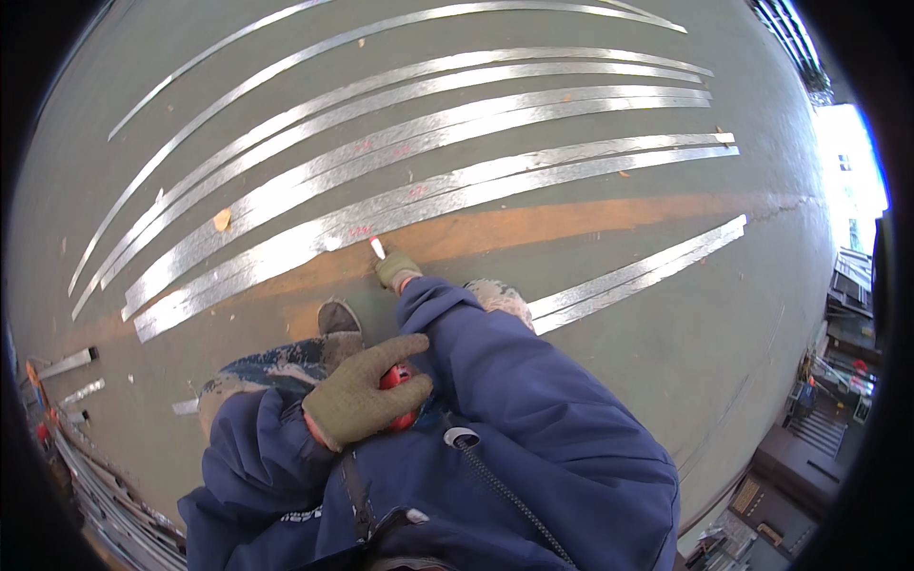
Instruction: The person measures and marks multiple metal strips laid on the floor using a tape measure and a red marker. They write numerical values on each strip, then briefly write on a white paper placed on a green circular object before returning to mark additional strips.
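My right hand (398, 272), in an olive glove, stretches forward and grips a white marker (379, 249) with a red end. That end points at the near edge of the closest long shiny metal strip (276, 262), beside red handwritten marks (360, 231). Whether the marker touches the metal, I cannot tell. Close to my body, my gloved left hand (367, 392) curls around a compact red object (404, 420) that looks like a tape measure. Fingers and palm cover much of it.
Several more metal strips (457, 67) lie side by side farther off on the green floor (619, 371). Two short strips (638, 276) lie to the right of my knee. An orange band (514, 228) crosses the floor. Metal bars (105, 476) lie at the left edge; dark equipment (790, 476) stands at right.
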Action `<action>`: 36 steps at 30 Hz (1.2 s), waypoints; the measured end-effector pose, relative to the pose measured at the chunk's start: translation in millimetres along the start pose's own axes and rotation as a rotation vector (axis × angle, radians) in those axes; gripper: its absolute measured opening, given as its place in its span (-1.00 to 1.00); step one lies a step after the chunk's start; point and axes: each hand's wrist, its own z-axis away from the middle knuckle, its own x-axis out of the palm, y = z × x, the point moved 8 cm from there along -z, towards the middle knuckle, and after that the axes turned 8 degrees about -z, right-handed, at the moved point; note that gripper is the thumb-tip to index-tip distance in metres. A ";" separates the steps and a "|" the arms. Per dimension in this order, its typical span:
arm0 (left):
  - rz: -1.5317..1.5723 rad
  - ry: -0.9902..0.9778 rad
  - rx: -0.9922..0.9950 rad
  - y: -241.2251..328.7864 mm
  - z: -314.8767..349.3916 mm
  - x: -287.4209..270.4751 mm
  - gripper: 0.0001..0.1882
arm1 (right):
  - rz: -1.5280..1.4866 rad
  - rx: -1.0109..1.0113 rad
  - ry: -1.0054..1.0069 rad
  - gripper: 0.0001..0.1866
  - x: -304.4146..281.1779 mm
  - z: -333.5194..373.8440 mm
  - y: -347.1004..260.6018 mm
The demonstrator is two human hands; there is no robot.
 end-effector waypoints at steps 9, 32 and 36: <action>0.051 -0.008 0.008 -13.2 -1.0 5.6 -0.38 | -0.085 0.047 -0.048 -0.49 7.0 -12.9 17.3; -0.012 -0.032 0.005 -16.0 0.0 5.4 -0.36 | -0.332 0.199 -0.172 -0.56 -14.2 34.3 -16.5; -0.005 -0.023 0.013 -18.0 -0.6 6.0 -0.35 | -0.339 0.183 -0.174 -0.50 -14.8 34.5 -16.7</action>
